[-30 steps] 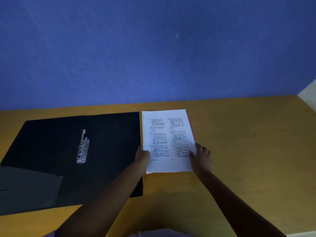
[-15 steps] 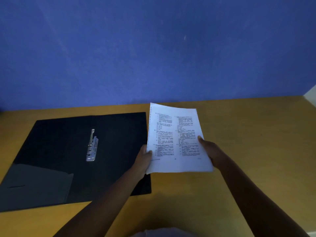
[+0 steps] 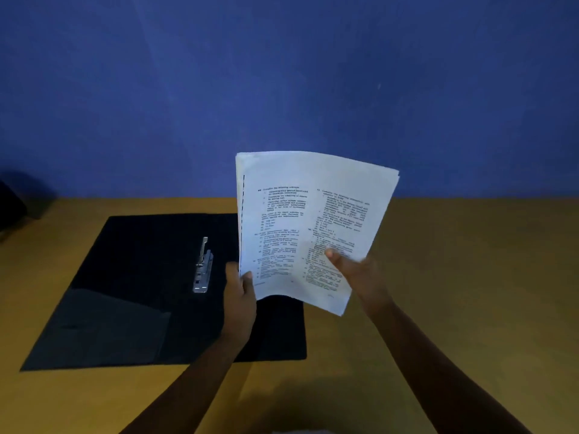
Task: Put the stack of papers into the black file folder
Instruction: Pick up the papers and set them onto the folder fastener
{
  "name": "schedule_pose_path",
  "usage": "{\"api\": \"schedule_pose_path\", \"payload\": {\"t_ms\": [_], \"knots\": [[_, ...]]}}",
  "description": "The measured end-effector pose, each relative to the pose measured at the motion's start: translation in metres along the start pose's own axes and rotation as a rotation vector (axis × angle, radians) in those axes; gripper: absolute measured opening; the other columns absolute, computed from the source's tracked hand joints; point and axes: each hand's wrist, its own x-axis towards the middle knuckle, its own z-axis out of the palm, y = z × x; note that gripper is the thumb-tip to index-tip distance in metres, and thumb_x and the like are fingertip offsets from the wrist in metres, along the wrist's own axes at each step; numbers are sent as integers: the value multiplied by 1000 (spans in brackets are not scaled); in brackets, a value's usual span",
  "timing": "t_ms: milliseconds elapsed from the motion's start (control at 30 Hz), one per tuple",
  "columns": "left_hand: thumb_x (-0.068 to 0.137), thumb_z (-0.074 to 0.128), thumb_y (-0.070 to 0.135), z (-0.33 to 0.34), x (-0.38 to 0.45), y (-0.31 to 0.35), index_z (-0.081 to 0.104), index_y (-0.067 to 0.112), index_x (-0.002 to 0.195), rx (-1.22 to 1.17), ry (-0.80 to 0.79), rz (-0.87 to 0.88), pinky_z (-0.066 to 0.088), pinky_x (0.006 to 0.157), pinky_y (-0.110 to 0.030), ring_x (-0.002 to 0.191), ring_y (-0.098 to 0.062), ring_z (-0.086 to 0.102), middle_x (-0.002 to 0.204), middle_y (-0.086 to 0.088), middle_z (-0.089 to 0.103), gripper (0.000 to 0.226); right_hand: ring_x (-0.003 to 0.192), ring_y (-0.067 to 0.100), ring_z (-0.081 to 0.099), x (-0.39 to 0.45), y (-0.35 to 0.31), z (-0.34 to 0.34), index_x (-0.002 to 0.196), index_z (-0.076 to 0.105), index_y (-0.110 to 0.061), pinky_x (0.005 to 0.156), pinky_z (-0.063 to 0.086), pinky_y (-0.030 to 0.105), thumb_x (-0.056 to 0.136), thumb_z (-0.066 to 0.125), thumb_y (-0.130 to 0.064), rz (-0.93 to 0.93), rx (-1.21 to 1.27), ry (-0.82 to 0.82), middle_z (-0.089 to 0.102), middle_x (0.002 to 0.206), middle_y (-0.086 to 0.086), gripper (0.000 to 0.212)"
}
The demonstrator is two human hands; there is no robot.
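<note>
The stack of papers (image 3: pixel 310 220), white with printed text, is held up off the table and tilted toward me, its top edge against the blue wall. My left hand (image 3: pixel 239 292) grips its lower left corner. My right hand (image 3: pixel 354 270) holds its lower right part, thumb on the front. The black file folder (image 3: pixel 131 292) lies open and flat on the table to the left, partly under the papers. A silver metal clip (image 3: pixel 203 266) sits at its middle, and a dark inner pocket (image 3: pixel 103 327) is at its near left.
The wooden table (image 3: pixel 470 292) stretches to the right and toward me. A blue wall (image 3: pixel 282 89) rises right behind it. A dark object (image 3: pixel 12 205) sits at the far left edge of the table.
Both hands have lifted the stack of papers off the table, raised it upright and moved it slightly left over the folder's right edge.
</note>
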Motion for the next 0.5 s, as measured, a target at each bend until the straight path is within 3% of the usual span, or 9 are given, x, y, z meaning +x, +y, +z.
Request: {"api": "schedule_pose_path", "payload": {"t_ms": [67, 100, 200, 267, 333, 433, 500], "knots": [[97, 36, 3, -8, 0, -1, 36, 3, 118, -8, 54, 42, 48, 63, -2, 91, -4, 54, 110, -3, 49, 21, 92, 7, 71, -5, 0, 15, 100, 69, -28, 68, 57, 17, 81, 70, -9, -32, 49, -29, 75, 97, -14, 27], [97, 36, 4, -11, 1, -2, 35, 4, 121, -12, 71, 46, 50, 68, -5, 95, -5, 55, 113, -3, 49, 24, 95, 7, 70, -7, 0, 21, 106, 68, -25, 69, 56, 17, 81, 69, -7, -40, 66, -43, 75, 99, -14, 31], [96, 38, 5, -17, 1, -10, 31, 6, 124, -25, 77, 3, 49, 87, -29, 112, -18, 50, 123, -6, 48, 28, 94, 2, 69, -10, 9, 34, 103, 68, -30, 73, 58, 18, 80, 70, -7, -10, 53, -47, 74, 96, -19, 33], [96, 40, 4, -18, -3, -20, 32, 9, 114, -5, 70, -21, 48, 91, -35, 112, -20, 50, 126, -11, 49, 20, 93, 0, 69, -14, 20, 40, 92, 71, -38, 78, 58, 19, 78, 73, -10, 28, -2, -34, 74, 92, -23, 31], [95, 42, 7, -19, -6, -31, 29, 15, 104, 36, 61, -34, 51, 85, -29, 111, -18, 50, 127, -13, 50, 18, 94, 1, 69, -17, 28, 43, 89, 72, -43, 76, 57, 17, 79, 73, -11, 57, -29, -40, 73, 95, -24, 33], [95, 43, 11, -20, -3, -44, 29, 16, 101, 92, 41, -23, 44, 72, -8, 110, -13, 49, 127, -10, 50, 16, 92, 1, 69, -15, 32, 45, 92, 72, -44, 67, 54, 12, 79, 73, -11, 54, -30, -21, 74, 97, -22, 36], [96, 42, 11, -20, -2, -50, 29, 18, 101, 96, 25, -23, 44, 71, -6, 109, -12, 50, 123, -5, 49, 16, 90, 2, 70, -14, 32, 46, 89, 72, -43, 65, 54, 12, 77, 75, -13, 73, -57, 16, 74, 94, -21, 32]]}}
